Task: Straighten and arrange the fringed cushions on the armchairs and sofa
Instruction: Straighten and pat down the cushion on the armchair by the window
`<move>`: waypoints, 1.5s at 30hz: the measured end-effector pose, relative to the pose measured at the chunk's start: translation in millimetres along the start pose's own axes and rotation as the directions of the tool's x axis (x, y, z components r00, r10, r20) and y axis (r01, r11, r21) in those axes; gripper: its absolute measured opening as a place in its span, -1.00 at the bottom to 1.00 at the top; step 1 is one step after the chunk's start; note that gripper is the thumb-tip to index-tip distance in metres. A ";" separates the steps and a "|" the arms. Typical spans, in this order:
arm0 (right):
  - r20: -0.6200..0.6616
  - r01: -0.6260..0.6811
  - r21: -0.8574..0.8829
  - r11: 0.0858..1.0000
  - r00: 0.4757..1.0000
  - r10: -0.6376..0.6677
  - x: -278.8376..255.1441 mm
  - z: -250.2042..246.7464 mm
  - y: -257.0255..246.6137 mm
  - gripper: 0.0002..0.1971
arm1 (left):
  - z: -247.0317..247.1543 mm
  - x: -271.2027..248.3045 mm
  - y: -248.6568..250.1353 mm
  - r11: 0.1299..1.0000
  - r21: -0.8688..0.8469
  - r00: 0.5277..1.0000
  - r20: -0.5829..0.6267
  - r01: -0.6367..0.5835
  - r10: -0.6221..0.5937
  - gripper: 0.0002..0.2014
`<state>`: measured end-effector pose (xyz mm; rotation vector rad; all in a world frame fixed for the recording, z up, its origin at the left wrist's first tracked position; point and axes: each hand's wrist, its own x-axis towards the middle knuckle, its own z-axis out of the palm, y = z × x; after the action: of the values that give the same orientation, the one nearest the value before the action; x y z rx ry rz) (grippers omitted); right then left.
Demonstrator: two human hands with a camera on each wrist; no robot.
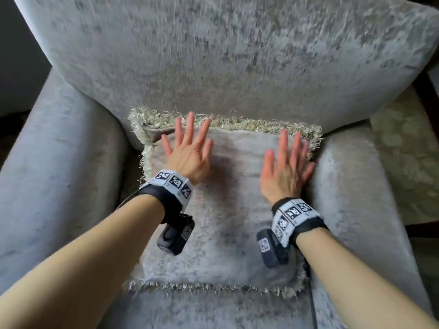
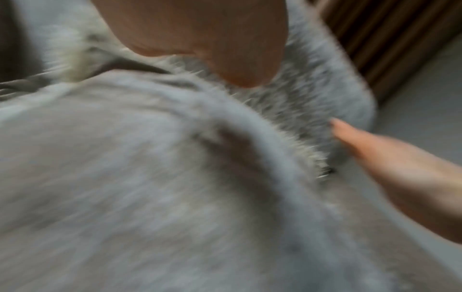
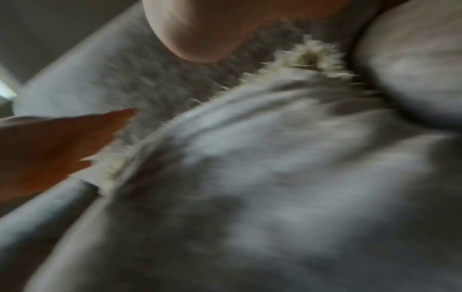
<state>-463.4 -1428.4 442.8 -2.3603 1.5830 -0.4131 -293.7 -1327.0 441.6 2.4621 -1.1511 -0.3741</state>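
From the head camera, a square grey velvety cushion with a pale shaggy fringe (image 1: 221, 210) sits on the seat of a grey plush armchair (image 1: 237, 55), its top edge against the foot of the backrest and its right side touching the right armrest. The left hand (image 1: 190, 153) lies flat with fingers spread near the cushion's top left corner; the right hand (image 1: 286, 167) lies flat, fingers straight, at its top right edge. Neither grips anything. The cushion looks nearly square to the seat, so this one seems close to done; no other chair or the sofa is in view, so the rest of the task cannot be judged.

The left wrist view is blurred: grey cushion cloth, a strip of fringe, straight fingertips.

The right wrist view is likewise blurred, showing fringe at the corner beside the armrest.
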 end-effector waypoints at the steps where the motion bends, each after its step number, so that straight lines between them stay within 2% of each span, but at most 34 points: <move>1: -0.004 0.060 0.030 0.998 0.998 -0.060 -4.2 0.8 -20.9 -0.42 | -2.0 -0.6 8.3 0.999 -0.021 0.999 -0.034 -0.042 0.041 -0.49; 2: 0.014 0.113 0.049 0.992 0.993 -0.114 -14.7 6.0 -34.3 -0.43 | 3.0 -8.3 8.5 0.998 -0.051 0.999 -0.035 -0.036 0.034 -0.49; 4: 0.195 0.227 -0.002 0.974 0.955 -0.222 -54.4 35.2 -28.4 -0.45 | 34.8 -46.6 -14.5 0.989 -0.084 0.988 0.103 0.121 -0.112 -0.46; 5: 0.297 0.282 -0.074 0.957 0.922 -0.249 -78.5 52.7 -10.0 -0.45 | 54.0 -71.5 -34.4 0.969 -0.034 0.950 0.207 0.245 -0.233 -0.43; 6: 0.366 0.305 -0.169 0.937 0.902 -0.227 -98.3 64.0 14.2 -0.44 | 66.5 -92.9 -53.0 0.934 0.057 0.889 0.289 0.353 -0.354 -0.40; 7: 0.391 0.253 -0.234 0.939 0.909 -0.147 -109.5 68.5 37.5 -0.44 | 73.4 -104.4 -68.0 0.899 0.114 0.835 0.336 0.423 -0.435 -0.37; 8: 0.402 0.129 -0.265 0.956 0.916 -0.012 -113.3 68.8 58.2 -0.43 | 75.2 -107.2 -77.5 0.880 0.123 0.804 0.363 0.459 -0.471 -0.36; 10: 0.367 -0.222 -0.257 0.941 0.878 0.308 -110.3 47.9 78.7 -0.41 | 53.7 -95.8 -72.4 0.849 0.059 0.782 0.359 0.525 -0.509 -0.41; 11: 0.326 -0.307 -0.230 0.924 0.870 0.370 -104.8 34.8 81.4 -0.41 | 39.7 -86.9 -64.7 0.842 0.004 0.799 0.312 0.540 -0.514 -0.43; 12: 0.295 -0.288 -0.206 0.935 0.893 0.340 -101.3 20.9 77.8 -0.40 | 29.3 -80.6 -57.3 0.858 -0.036 0.832 0.268 0.513 -0.486 -0.45; 14: 0.224 -0.072 -0.143 0.987 0.969 0.103 -103.0 4.0 52.2 -0.41 | 17.0 -83.1 -40.8 0.925 -0.055 0.911 0.200 0.377 -0.359 -0.46; 16: 0.153 0.099 -0.064 0.993 0.984 -0.088 -116.3 1.6 16.1 -0.39 | 16.1 -105.8 -25.5 0.969 -0.053 0.964 0.134 0.240 -0.231 -0.46; 19: 0.160 0.231 -0.022 0.973 0.961 -0.225 -149.4 29.9 -12.6 -0.38 | 44.9 -147.0 -21.5 0.989 -0.040 0.987 0.085 0.140 -0.136 -0.45; 21: 0.274 0.371 -0.109 0.922 0.903 -0.331 -177.1 62.3 5.7 -0.41 | 78.3 -173.3 -40.8 0.996 0.062 0.985 0.155 0.072 -0.080 -0.42; 22: 0.331 0.416 -0.173 0.893 0.878 -0.345 -187.7 75.3 27.0 -0.43 | 92.9 -180.8 -57.5 0.991 0.114 0.977 0.196 0.066 -0.088 -0.40; 23: 0.340 0.387 -0.242 0.890 0.893 -0.296 -193.8 82.6 51.6 -0.43 | 104.2 -182.1 -74.6 0.983 0.145 0.965 0.222 0.111 -0.141 -0.40; 24: 0.316 0.264 -0.300 0.917 0.934 -0.166 -195.3 83.7 73.2 -0.42 | 108.5 -178.4 -89.2 0.967 0.145 0.945 0.226 0.208 -0.237 -0.40; 25: 0.272 0.060 -0.320 0.945 0.962 0.031 -193.1 80.6 91.4 -0.40 | 106.5 -172.0 -101.5 0.926 0.122 0.905 0.200 0.358 -0.376 -0.40; 26: 0.221 -0.202 -0.279 0.939 0.938 0.267 -188.2 71.3 103.8 -0.38 | 98.4 -165.0 -108.5 0.856 0.080 0.841 0.164 0.510 -0.516 -0.40; 27: 0.174 -0.408 -0.202 0.890 0.880 0.442 -181.7 60.2 108.8 -0.36 | 88.6 -156.8 -109.5 0.804 0.032 0.797 0.116 0.594 -0.593 -0.40; 28: 0.129 -0.457 -0.132 0.880 0.872 0.472 -175.1 50.6 105.1 -0.35 | 79.6 -148.2 -104.4 0.805 -0.015 0.805 0.048 0.593 -0.592 -0.42; 29: 0.083 -0.364 -0.103 0.926 0.924 0.373 -172.4 43.8 90.4 -0.37 | 72.3 -141.6 -91.6 0.858 -0.051 0.858 -0.024 0.512 -0.513 -0.44; 30: 0.055 -0.204 -0.067 0.977 0.977 0.208 -171.5 38.4 68.1 -0.38 | 66.7 -137.5 -72.9 0.922 -0.092 0.920 -0.083 0.375 -0.383 -0.46; 31: 0.051 -0.044 -0.024 0.999 0.998 0.045 -172.8 38.4 44.9 -0.40 | 64.1 -136.5 -52.4 0.966 -0.121 0.962 -0.126 0.228 -0.242 -0.47; 33: 0.102 0.228 -0.037 0.973 0.969 -0.224 -186.5 54.4 14.0 -0.41 | 74.4 -141.4 -25.2 0.996 -0.086 0.991 -0.134 0.002 -0.014 -0.46; 34: 0.167 0.293 -0.090 0.952 0.947 -0.275 -194.0 65.1 12.8 -0.41 | 84.3 -145.7 -24.7 0.998 -0.032 0.997 -0.054 -0.059 0.057 -0.44; 36: 0.320 0.296 -0.239 0.925 0.923 -0.213 -199.4 80.8 45.0 -0.44 | 103.8 -153.8 -50.8 0.975 0.170 0.979 0.168 -0.144 0.115 -0.40; 37: 0.345 0.255 -0.292 0.922 0.927 -0.147 -198.9 84.3 68.5 -0.45 | 107.4 -152.8 -68.5 0.955 0.250 0.969 0.222 -0.162 0.106 -0.39; 39: 0.342 0.046 -0.320 0.946 0.937 0.070 -191.4 77.7 105.5 -0.43 | 99.8 -146.7 -86.5 0.948 0.306 0.965 0.264 -0.090 0.007 -0.38; 41: 0.292 -0.232 -0.253 0.939 0.907 0.302 -179.3 53.8 119.6 -0.39 | 82.8 -139.7 -73.8 0.964 0.265 0.961 0.255 0.037 -0.107 -0.37; 42: 0.248 -0.290 -0.223 0.931 0.907 0.342 -174.7 41.6 119.1 -0.38 | 75.8 -136.6 -60.9 0.970 0.234 0.965 0.232 0.067 -0.123 -0.36; 43: 0.215 -0.277 -0.214 0.937 0.922 0.322 -171.5 30.5 114.0 -0.38 | 69.8 -133.1 -46.5 0.976 0.211 0.972 0.210 0.061 -0.106 -0.34; 45: 0.199 -0.171 -0.201 0.964 0.957 0.212 -170.6 11.3 103.4 -0.41 | 60.6 -127.6 -17.5 0.981 0.190 0.985 0.173 -0.028 -0.005 -0.35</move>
<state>-609.0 -1307.3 379.1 -2.2550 1.7857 0.0360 -385.9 -1232.2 389.2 2.6302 -1.3278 -0.5042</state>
